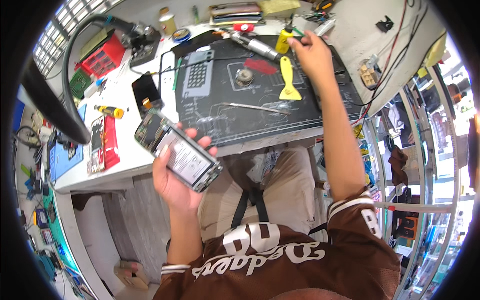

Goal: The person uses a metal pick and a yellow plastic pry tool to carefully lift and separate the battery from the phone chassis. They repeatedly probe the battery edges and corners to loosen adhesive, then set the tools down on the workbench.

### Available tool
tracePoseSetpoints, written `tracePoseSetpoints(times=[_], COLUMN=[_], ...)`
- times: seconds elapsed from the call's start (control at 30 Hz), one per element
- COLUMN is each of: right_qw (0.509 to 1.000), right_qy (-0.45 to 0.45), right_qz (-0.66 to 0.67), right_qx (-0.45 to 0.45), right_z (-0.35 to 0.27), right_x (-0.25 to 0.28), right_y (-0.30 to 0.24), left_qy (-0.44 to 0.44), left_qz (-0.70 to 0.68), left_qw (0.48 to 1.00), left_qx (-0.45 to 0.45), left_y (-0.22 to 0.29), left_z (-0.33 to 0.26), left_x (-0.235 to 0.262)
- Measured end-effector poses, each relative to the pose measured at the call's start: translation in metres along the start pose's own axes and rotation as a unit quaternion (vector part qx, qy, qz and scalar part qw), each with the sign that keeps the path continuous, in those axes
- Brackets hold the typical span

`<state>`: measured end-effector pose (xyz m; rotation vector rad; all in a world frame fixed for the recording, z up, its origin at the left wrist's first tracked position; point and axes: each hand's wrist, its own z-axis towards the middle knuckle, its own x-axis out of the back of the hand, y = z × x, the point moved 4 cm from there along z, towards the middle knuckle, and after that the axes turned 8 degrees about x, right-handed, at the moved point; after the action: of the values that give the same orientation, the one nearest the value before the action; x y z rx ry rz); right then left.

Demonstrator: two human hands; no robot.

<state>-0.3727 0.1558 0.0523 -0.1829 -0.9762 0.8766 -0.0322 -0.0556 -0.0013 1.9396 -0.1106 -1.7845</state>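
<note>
My left hand [175, 175] is closed around an opened smartphone [187, 157], held tilted above the table's front edge. Its back is off, so the inner board and a large pale labelled battery show. My right hand [312, 55] stretches over the far right of a black work mat [210, 120]. The fingers there look apart, beside a small yellow bottle [284, 42] and close to a thin green tool [298, 31]; I see nothing held in them. Just below that hand lies a yellow plastic scraper [287, 80].
On the mat are a metal rod-like tool [257, 107], a grey perforated plate [198, 72], a solder coil [244, 76] and a silver cylindrical handpiece [257, 47]. To the left lie a dark phone screen [146, 90], a yellow-handled tool [110, 111] and a red drawer box [103, 57].
</note>
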Motion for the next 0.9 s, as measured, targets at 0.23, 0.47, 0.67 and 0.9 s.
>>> tracePoseSetpoints(times=[0.23,0.47,0.67,0.9], right_qw=[0.988,0.960,0.905,0.872], right_qy=[-0.148,-0.061,-0.321,-0.358], right_qz=[-0.038,0.266,0.165,0.136], right_qx=[-0.016,0.060,0.227,0.306], right_z=[0.052,-0.018,-0.109,-0.115], right_x=[-0.044,0.027,0.069,0.076], right_y=[0.037,-0.077,-0.170,-0.191], left_qy=[-0.014,-0.010,0.002,-0.011], left_qz=[-0.009,-0.035,-0.057,-0.050], left_qw=[0.999,0.999,0.996,0.996], left_qx=[0.044,0.033,0.066,0.079], left_y=[0.000,0.006,0.004,0.008], left_z=[0.007,0.002,0.003,-0.008], left_x=[-0.016,-0.022,-0.037,-0.040])
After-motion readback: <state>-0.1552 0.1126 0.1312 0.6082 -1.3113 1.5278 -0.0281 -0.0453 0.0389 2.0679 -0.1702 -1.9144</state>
